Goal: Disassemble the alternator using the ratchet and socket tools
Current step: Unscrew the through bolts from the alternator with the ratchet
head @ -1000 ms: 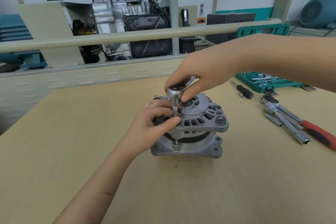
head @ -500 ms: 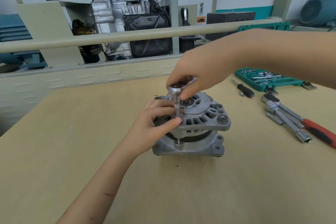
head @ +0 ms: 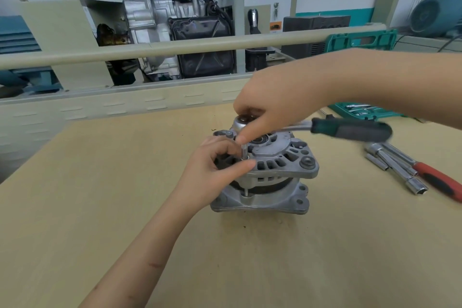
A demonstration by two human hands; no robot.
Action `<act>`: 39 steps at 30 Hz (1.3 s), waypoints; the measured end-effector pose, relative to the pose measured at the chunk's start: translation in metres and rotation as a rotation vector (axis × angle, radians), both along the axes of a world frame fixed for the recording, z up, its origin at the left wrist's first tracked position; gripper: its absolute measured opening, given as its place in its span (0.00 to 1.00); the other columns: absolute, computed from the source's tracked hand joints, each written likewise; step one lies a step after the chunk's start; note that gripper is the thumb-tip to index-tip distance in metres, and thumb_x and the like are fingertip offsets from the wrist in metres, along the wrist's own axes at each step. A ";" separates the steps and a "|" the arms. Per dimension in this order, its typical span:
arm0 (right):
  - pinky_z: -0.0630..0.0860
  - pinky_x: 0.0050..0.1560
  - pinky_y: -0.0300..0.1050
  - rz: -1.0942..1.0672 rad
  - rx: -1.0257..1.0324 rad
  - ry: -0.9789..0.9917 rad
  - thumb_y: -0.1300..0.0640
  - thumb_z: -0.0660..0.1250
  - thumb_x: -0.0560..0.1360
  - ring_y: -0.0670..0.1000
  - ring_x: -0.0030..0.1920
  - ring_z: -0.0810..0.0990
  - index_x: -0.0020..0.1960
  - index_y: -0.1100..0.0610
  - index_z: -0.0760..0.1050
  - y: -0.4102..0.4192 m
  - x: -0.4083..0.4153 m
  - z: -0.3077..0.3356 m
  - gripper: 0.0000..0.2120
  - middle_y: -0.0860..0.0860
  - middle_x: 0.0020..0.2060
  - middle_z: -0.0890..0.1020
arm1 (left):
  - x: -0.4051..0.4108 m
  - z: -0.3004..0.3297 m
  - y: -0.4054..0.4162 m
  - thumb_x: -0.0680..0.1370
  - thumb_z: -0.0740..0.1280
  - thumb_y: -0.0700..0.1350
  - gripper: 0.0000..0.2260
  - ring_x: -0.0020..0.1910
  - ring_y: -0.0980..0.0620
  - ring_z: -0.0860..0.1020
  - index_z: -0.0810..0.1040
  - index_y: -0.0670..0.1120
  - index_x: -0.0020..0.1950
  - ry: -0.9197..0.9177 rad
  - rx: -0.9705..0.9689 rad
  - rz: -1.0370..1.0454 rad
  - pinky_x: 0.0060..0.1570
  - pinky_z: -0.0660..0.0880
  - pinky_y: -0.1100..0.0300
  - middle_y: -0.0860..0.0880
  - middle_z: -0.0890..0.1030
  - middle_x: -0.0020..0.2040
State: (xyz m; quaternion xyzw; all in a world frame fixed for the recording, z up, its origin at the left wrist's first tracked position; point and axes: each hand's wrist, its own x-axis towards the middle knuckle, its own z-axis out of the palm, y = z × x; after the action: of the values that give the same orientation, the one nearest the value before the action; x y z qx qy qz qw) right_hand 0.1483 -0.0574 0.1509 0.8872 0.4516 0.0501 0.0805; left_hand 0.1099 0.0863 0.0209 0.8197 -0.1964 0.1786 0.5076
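The alternator (head: pixel 270 172) is stood on its wider base flange at mid-table (head: pixel 100 207), a grey cast-aluminium housing with vent slots round the upper shell, a bearing seen at top centre and a dark band between the two halves. A socket extension (head: pixel 244 151) is seated upright on a bolt at the upper shell's left edge, with the ratchet (head: pixel 325 129) mounted on top; its round chrome head is over the bolt and its dark green-and-grey handle is pointed right (blurred).

The ratchet head is pinched by the right hand (head: pixel 272 105) from above, fingers curled over the head and the thumb pressed down beside the extension. The alternator's left side is gripped by the left hand (head: pixel 212 170), fingers wrapped round the upper shell and the thumb laid along its rim, just beside the foot of the extension.

Containers: a green tool case (head: pixel 367 111) is lain open at far right behind the right forearm; chrome sockets and bits are seen in its tray (individual pieces too small to tell), and its raised lid is seen further back. On the table right of the alternator, loose chrome sockets and extension bars (head: pixel 397 170) are laid side by side, touching a red-handled tool (head: pixel 440 180).

A cutaway gearbox display (head: pixel 175 32) is stood behind the bench rail.
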 end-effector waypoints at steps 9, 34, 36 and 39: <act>0.70 0.47 0.42 0.065 -0.157 0.042 0.46 0.62 0.73 0.48 0.48 0.78 0.60 0.54 0.74 0.001 -0.015 0.017 0.19 0.49 0.49 0.81 | 0.000 0.000 -0.002 0.68 0.73 0.45 0.11 0.43 0.67 0.70 0.72 0.53 0.31 -0.041 0.053 0.010 0.43 0.64 0.74 0.61 0.76 0.36; 0.67 0.33 0.28 -0.031 -0.138 0.105 0.45 0.59 0.75 0.42 0.28 0.70 0.44 0.58 0.75 -0.002 -0.007 0.011 0.16 0.45 0.27 0.75 | 0.000 0.002 -0.002 0.67 0.74 0.42 0.09 0.44 0.64 0.74 0.77 0.52 0.33 0.020 -0.047 0.003 0.45 0.69 0.72 0.65 0.78 0.38; 0.69 0.43 0.35 0.002 -0.121 0.147 0.50 0.61 0.76 0.50 0.41 0.76 0.52 0.58 0.75 -0.005 -0.010 0.014 0.13 0.50 0.40 0.79 | 0.000 0.005 0.002 0.69 0.72 0.42 0.04 0.52 0.61 0.74 0.80 0.51 0.40 0.054 -0.011 -0.051 0.52 0.70 0.68 0.62 0.79 0.44; 0.69 0.44 0.40 0.031 -0.134 0.102 0.50 0.58 0.77 0.50 0.43 0.77 0.53 0.59 0.74 -0.004 -0.013 0.010 0.14 0.52 0.43 0.80 | 0.001 0.005 0.005 0.71 0.70 0.43 0.06 0.56 0.60 0.72 0.83 0.43 0.46 0.032 0.108 -0.077 0.57 0.69 0.65 0.56 0.80 0.49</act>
State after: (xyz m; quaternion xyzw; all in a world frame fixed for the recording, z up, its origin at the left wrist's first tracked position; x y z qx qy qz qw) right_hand 0.1353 -0.0613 0.1607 0.8740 0.4713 -0.0241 0.1158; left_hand 0.1111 0.0912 0.0257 0.8404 -0.2291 0.1351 0.4723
